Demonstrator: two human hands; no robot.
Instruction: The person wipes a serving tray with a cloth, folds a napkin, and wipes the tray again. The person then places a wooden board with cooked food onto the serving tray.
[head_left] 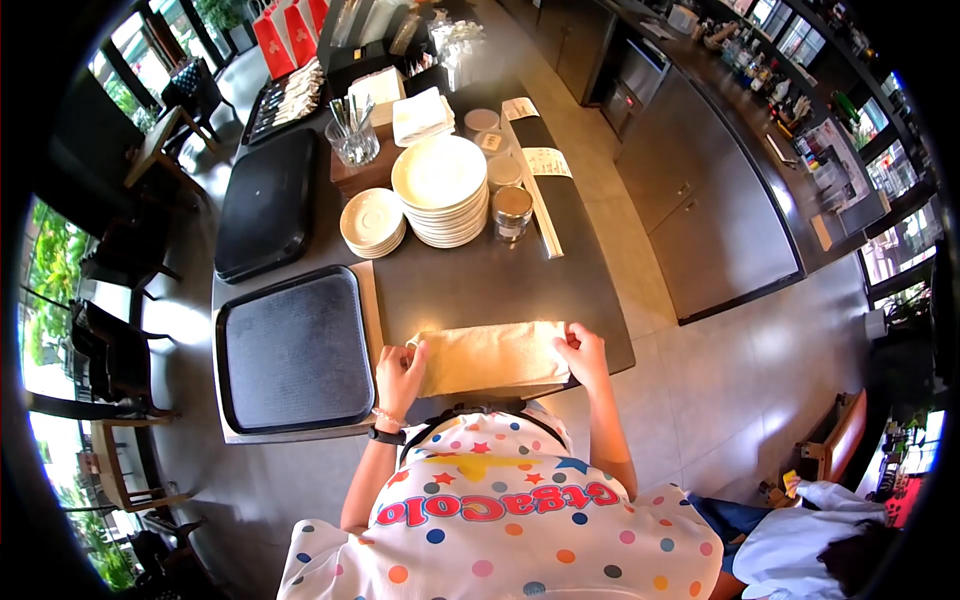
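A folded cream cloth [488, 358] is stretched between my two hands at the front edge of the dark counter. My left hand [400, 372] pinches its left end, thumb on top. At the right end, my right hand [583, 354] grips the cloth the same way. The cloth looks flat and long, lying on or just above the counter; I cannot tell which. Close to my left hand is a black tray [295, 350] with a raised rim.
Beyond the cloth stand a stack of white plates [440, 190], small saucers [372, 222], a lidded jar [512, 213] and a glass of cutlery [352, 140]. Another black tray [265, 205] lies at the left. A person [815, 540] is at the lower right.
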